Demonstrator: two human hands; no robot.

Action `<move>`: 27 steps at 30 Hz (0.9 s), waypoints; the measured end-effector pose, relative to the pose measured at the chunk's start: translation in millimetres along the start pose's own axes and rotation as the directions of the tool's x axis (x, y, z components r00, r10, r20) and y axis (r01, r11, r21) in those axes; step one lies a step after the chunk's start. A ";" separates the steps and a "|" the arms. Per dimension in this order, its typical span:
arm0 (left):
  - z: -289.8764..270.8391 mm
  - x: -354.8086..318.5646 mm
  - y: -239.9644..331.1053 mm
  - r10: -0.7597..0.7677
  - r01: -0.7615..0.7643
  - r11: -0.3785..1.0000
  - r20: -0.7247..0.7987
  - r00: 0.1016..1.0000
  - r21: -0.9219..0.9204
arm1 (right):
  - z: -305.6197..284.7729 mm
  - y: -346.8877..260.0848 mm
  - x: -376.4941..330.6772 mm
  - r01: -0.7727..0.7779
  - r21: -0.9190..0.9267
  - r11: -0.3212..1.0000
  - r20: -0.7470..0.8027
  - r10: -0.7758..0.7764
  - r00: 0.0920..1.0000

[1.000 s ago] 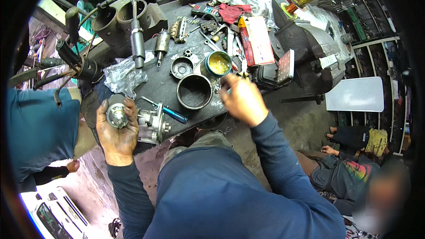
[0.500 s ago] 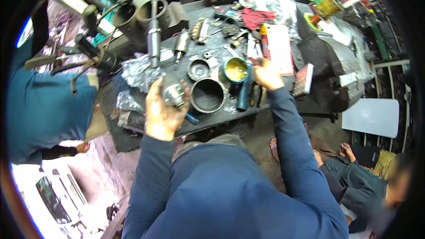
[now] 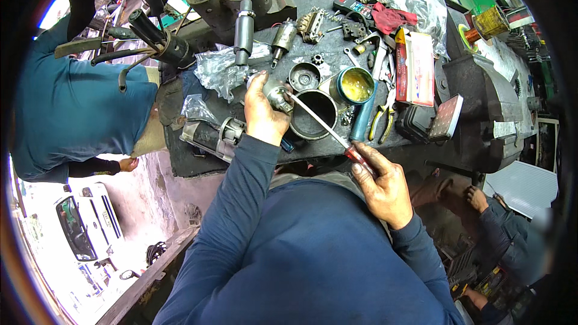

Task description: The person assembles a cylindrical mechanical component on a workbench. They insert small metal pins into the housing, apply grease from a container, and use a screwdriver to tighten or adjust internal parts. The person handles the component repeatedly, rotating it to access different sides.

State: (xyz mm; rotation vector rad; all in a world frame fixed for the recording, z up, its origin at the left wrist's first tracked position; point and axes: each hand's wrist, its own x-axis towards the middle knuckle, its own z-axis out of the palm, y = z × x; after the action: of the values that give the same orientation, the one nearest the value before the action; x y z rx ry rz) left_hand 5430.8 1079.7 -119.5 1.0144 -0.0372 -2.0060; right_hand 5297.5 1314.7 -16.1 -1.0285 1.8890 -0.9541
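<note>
My left hand (image 3: 264, 113) is closed around a round, silvery metal part (image 3: 280, 99), above the bench's near side. In my right hand (image 3: 384, 188) is a screwdriver (image 3: 320, 119), gripped by its red handle. The long shaft slants up and left over an open metal cylinder (image 3: 313, 127), and its tip reaches the metal part. Whether the tip touches it I cannot tell. Beside the cylinder are a smaller round metal cup (image 3: 304, 77) and a blue tub (image 3: 341, 91) of yellow grease. A small gear (image 3: 317, 59) lies behind the cup.
Yellow-handled pliers (image 3: 380, 124), a red-and-white box (image 3: 416, 72) and a red cloth (image 3: 392, 18) lie on the right side. Plastic bags (image 3: 224, 72), a motor-like cylinder (image 3: 284, 41) and a clamped shaft (image 3: 244, 33) are to the left. One person (image 3: 90, 102) stands left; another (image 3: 506, 229) is lower right.
My right hand has come back from beside the grease tub toward my body, the screwdriver now plainly visible in it. The metal part in my left hand is now beside the screwdriver's tip. The view has shifted.
</note>
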 end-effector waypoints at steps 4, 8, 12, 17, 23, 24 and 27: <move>-5.1 2.3 -5.0 0.070 -0.069 0.996 -0.020 0.997 0.060 | -1.0 -2.3 1.2 -0.058 -0.008 0.998 0.029 0.059 0.998; -7.6 0.1 -5.6 0.029 -0.027 0.999 -0.041 0.999 0.041 | 1.5 3.6 1.5 -0.052 -0.098 0.994 0.034 0.056 0.998; -8.1 -1.0 -3.4 0.039 -0.039 0.999 -0.017 0.999 0.028 | 11.1 13.1 4.3 0.001 -0.066 0.998 -0.004 -0.001 1.000; -7.6 -2.3 -3.3 0.044 -0.044 0.999 -0.010 0.999 0.029 | 17.2 20.3 5.0 -0.015 0.009 1.000 -0.005 0.015 1.000; -8.6 -2.0 -3.3 0.045 -0.045 0.999 0.027 0.999 0.027 | 19.6 22.8 4.3 -0.065 0.113 0.992 0.021 0.063 0.998; -9.0 -1.6 -3.4 0.041 -0.042 0.999 0.030 0.999 0.022 | 19.7 23.6 5.0 -0.073 0.117 0.990 0.030 0.070 0.997; -10.9 -0.3 -4.0 0.061 -0.063 0.997 0.044 0.997 0.034 | 18.5 25.9 8.1 -0.151 0.179 0.972 0.089 0.137 0.987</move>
State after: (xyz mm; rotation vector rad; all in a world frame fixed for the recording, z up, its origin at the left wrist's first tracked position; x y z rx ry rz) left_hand 5435.4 1085.9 -128.2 0.9811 -0.1260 -1.9768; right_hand 5302.6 1313.1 -48.5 -0.7960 1.7499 -0.9714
